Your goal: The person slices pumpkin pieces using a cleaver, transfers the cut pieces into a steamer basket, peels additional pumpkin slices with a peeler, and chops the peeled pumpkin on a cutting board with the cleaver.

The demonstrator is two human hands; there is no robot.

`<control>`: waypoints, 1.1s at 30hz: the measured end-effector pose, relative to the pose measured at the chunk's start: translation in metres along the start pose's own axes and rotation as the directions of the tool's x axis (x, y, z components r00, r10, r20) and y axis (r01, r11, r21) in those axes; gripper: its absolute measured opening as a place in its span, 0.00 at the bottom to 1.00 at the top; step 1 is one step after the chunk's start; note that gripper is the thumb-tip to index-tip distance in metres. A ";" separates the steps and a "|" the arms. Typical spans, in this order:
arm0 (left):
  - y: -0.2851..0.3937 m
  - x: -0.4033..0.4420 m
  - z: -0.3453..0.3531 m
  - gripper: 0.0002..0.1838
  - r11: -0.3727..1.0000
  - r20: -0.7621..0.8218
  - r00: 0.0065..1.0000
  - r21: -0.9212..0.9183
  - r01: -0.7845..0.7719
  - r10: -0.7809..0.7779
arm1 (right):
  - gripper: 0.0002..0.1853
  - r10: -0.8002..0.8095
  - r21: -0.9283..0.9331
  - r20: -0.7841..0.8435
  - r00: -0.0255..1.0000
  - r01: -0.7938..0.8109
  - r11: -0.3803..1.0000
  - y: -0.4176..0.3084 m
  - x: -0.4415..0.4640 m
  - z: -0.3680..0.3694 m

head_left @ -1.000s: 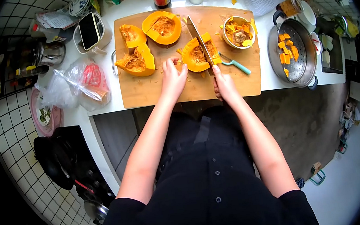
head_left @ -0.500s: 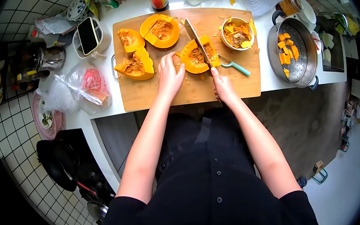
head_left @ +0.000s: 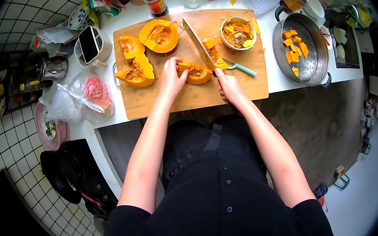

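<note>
My right hand (head_left: 229, 86) is wrapped round the handle of a kitchen knife (head_left: 198, 43), whose broad blade stands on the wooden cutting board (head_left: 159, 100). Just left of the blade lies a pumpkin wedge (head_left: 196, 74), seeds and pulp showing; the fingers of my left hand (head_left: 172, 77) grip its left end. Another pumpkin piece (head_left: 215, 55) sits on the blade's right side, partly hidden by it. Larger pumpkin chunks, including a hollowed one (head_left: 158, 36) and a wedge (head_left: 136, 72), rest on the board's left part.
A bowl of peelings (head_left: 238, 33) and a teal peeler (head_left: 244, 69) are on the board's right. Beyond it stands a steamer pot (head_left: 301, 51) with pumpkin cubes. Plastic bags (head_left: 87, 94), a container with a phone (head_left: 90, 44) and a jar (head_left: 156, 4) surround the board.
The pumpkin piece under the knife has come apart into two, one on each side of the blade. My left hand has shifted with the left wedge, turned and lying lower.
</note>
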State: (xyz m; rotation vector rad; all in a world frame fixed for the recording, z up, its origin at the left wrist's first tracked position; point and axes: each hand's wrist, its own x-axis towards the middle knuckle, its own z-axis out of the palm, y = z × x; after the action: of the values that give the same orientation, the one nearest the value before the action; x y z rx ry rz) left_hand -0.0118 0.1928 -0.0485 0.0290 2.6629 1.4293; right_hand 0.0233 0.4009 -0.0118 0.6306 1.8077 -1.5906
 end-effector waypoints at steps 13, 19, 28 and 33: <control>0.002 -0.029 0.014 0.18 0.974 -0.078 0.983 -0.171 0.151 -0.167 | 0.23 -0.058 0.170 0.089 0.994 0.042 0.985 -0.025 -0.063 0.003; -0.003 -0.040 0.011 0.16 0.975 -0.169 0.975 -0.191 0.112 -0.146 | 0.23 -0.078 0.075 0.065 0.995 0.073 0.994 -0.013 -0.061 0.006; 0.003 -0.038 0.000 0.17 0.998 -0.178 0.982 -0.053 0.046 -0.055 | 0.23 -0.087 0.060 0.004 0.996 0.087 0.994 -0.022 -0.071 0.007; 0.007 -0.037 -0.002 0.16 0.994 -0.168 0.984 -0.095 0.048 -0.063 | 0.23 -0.076 0.040 -0.002 0.997 0.076 0.996 -0.021 -0.066 0.004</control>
State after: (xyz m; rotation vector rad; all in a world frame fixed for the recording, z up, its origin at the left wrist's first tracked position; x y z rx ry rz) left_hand 0.0243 0.1929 -0.0382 -0.1831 2.7036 1.6003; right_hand 0.0535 0.3980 0.0505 0.5866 1.8232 -1.6810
